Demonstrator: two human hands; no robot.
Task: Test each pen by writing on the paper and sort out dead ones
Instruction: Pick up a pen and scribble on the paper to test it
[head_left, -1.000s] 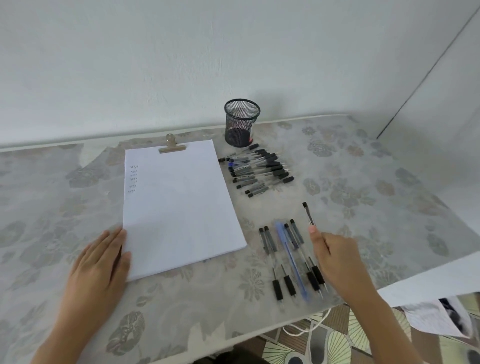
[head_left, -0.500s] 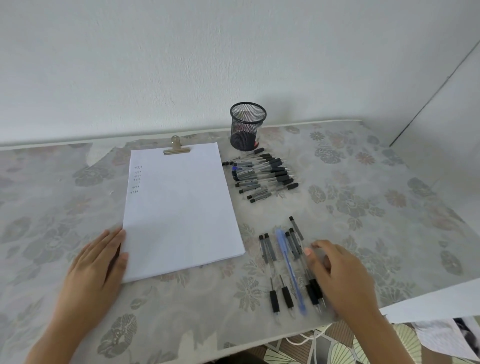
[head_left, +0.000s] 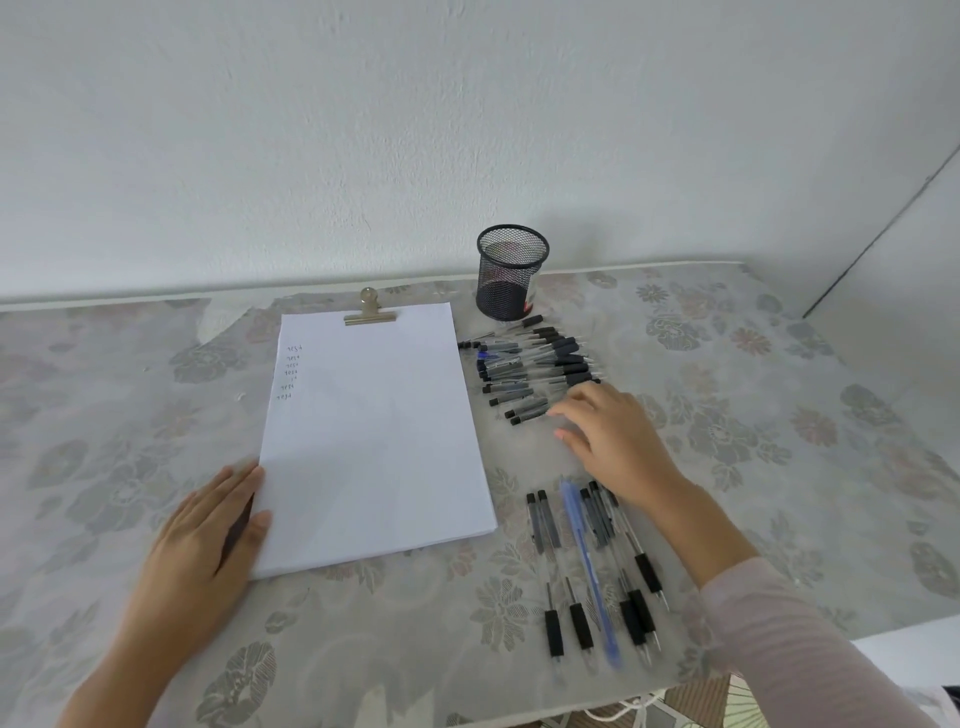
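Loosely spread and grasping nothing, the fingers (head_left: 571, 408) of the right hand (head_left: 618, 441) reach the nearest black-capped pens of the pen pile (head_left: 530, 364) lying beside a mesh cup (head_left: 511, 273). The left hand (head_left: 208, 540) lies flat, fingers straight, against the lower-left corner of the paper (head_left: 374, 426), which carries small scribbles at its upper left under a clip (head_left: 370, 312). A pen row (head_left: 592, 566), one of them blue, lies near the worktop (head_left: 779, 441) edge.
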